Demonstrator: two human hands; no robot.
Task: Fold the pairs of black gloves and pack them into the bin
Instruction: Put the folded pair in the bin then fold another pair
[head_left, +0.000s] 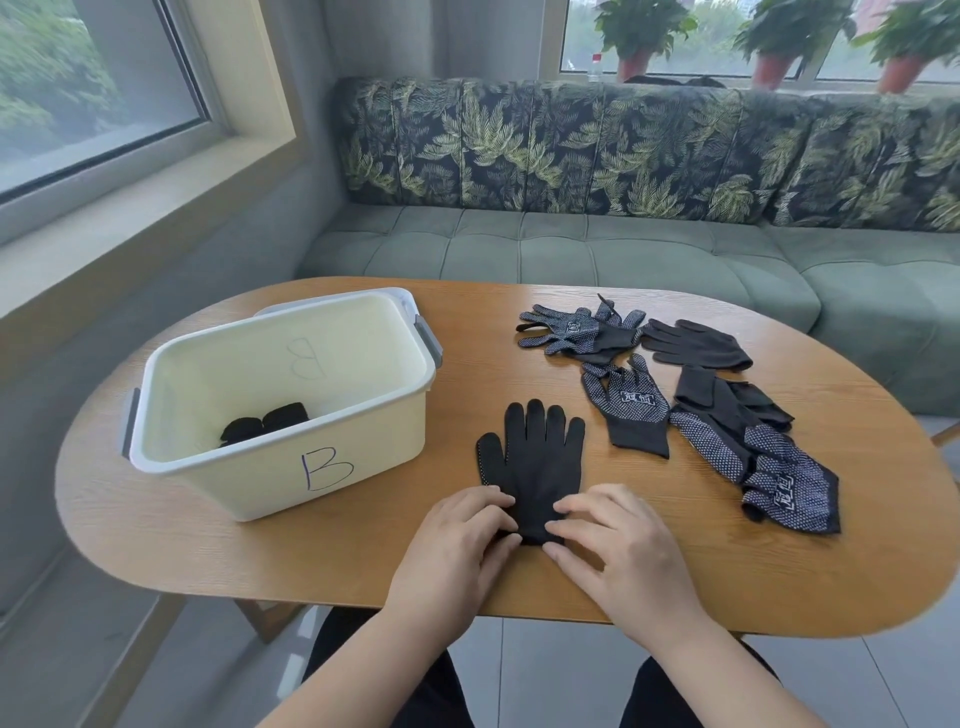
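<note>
Black knit glove pair (535, 457) lies flat on the oval wooden table (363, 561), fingers pointing away, beside the cream plastic bin marked B (249, 478), which holds one folded black bundle (265, 423). Your left hand (457, 545) pinches the cuff's left edge, while your right hand (623, 556) rests near-straight fingertips on its right edge. Folding looks about to begin; next, turn the cuff forward evenly

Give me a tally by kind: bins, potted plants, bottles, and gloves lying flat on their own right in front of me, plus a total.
bin: 1
potted plants: 3
bottle: 1
flat glove: 1
Total: 6
Not counted: the loose gloves on the right overlap too much to count.
</note>
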